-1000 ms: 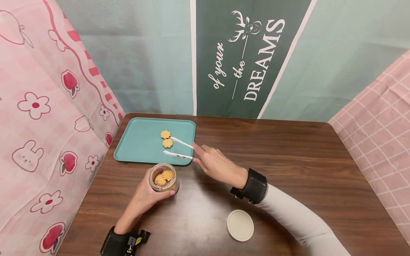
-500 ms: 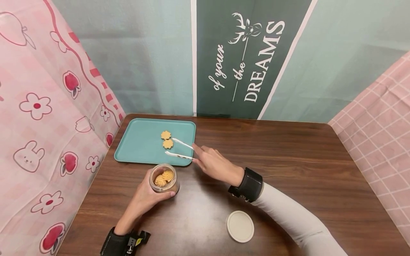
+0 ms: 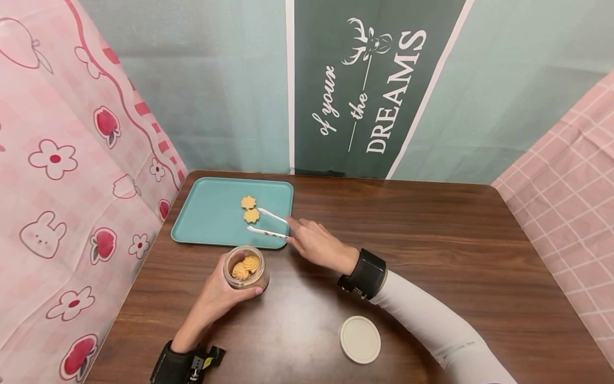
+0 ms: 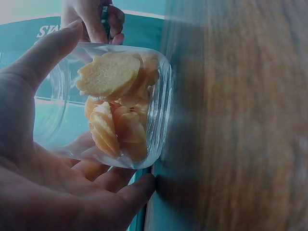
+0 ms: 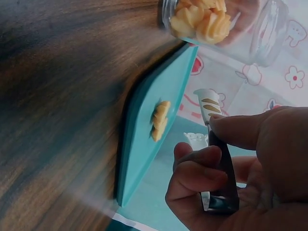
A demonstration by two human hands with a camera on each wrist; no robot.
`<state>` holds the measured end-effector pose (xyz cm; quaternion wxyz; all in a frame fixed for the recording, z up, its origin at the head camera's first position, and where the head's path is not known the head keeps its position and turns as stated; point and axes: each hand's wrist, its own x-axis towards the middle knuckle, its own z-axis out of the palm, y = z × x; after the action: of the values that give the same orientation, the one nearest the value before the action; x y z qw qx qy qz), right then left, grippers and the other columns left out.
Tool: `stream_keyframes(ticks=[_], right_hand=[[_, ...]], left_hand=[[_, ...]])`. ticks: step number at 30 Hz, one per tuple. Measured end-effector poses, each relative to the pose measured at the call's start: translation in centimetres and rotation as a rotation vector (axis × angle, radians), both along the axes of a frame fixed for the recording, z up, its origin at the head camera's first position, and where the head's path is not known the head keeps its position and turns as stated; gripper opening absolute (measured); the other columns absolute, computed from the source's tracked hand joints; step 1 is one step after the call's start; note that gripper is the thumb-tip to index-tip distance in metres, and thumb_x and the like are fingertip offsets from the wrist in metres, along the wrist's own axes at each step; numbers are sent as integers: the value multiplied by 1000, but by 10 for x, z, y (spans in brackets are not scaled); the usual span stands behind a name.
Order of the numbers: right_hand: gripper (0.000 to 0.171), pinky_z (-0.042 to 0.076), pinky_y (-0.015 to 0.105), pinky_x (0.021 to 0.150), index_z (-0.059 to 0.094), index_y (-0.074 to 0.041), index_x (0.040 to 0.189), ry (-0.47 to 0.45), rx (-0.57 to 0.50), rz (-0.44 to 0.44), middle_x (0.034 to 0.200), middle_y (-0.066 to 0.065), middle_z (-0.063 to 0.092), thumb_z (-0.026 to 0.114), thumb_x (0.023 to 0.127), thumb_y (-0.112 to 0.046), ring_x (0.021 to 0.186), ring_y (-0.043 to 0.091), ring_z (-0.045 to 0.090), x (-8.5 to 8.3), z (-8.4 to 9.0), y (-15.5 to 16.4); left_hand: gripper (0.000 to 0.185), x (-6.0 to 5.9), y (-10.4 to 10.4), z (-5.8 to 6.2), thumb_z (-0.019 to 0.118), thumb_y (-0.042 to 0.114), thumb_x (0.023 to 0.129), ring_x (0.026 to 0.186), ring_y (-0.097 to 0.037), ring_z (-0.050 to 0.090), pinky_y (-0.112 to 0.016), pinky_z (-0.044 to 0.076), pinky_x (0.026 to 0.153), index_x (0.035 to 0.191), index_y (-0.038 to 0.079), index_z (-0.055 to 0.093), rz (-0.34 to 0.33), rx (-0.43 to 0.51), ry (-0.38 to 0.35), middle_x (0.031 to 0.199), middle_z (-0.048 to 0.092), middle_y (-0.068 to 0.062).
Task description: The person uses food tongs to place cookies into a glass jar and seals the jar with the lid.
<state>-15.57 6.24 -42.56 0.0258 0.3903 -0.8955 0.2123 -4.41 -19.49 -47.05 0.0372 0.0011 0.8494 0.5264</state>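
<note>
My left hand (image 3: 217, 296) grips a clear jar (image 3: 263, 277) with thumb and fingers round its sides. Inside it, cookies (image 3: 245, 266) show through the open mouth, and the left wrist view shows several cookies (image 4: 109, 77) near the jar's base. With my right hand (image 3: 318, 244) I hold a pair of tongs (image 3: 271, 215), their white arms spread apart over the teal tray (image 3: 206, 213). Two flower-shaped cookies (image 3: 251, 215) lie together on that tray, just left of the upper tong tip. Nothing is between the tips. Dark tong handles (image 5: 225, 178) sit in my right fingers.
A round cream lid (image 3: 360, 340) lies on the brown wooden table (image 3: 431, 240), below the right forearm. Patterned pink cloth (image 3: 72, 213) hangs at the left, a green cloth (image 3: 230, 96) at the back, and pink checked cloth (image 3: 571, 170) at the right.
My right wrist and forearm have shifted slightly left, while the tong tips have moved only a little to the right. The left hand, jar, cookies and lid look the same.
</note>
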Motion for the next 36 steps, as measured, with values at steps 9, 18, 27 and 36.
stream_keyframes(ticks=[9,18,27,36], right_hand=[[42,54,32,57,56,9,140,-57,18,-10,85,8,63,66,106,-14,72,17,64,-9,-6,-4],[37,54,33,59,58,9,135,-107,39,-16,83,5,59,64,107,-15,73,18,63,-18,-9,-10],[45,56,34,61,54,13,141,-127,39,-19,86,7,63,65,107,-15,76,20,65,-21,-12,-16],[40,53,29,58,56,11,138,-172,57,-29,84,6,60,63,108,-15,71,17,62,-26,-15,-23]], left_hand=[[98,0,0,0,101,29,72,138,-28,54,-53,37,116,148,7,44,5,-12,14,145,63,-11],[101,-1,0,-1,102,28,69,138,-25,52,-49,36,116,149,10,43,8,-3,2,146,62,-9],[100,-2,1,0,101,28,71,138,-27,53,-52,37,116,150,8,43,2,0,3,147,61,-11],[98,-1,0,2,101,28,72,139,-25,53,-49,36,117,149,8,44,-1,10,4,147,61,-10]])
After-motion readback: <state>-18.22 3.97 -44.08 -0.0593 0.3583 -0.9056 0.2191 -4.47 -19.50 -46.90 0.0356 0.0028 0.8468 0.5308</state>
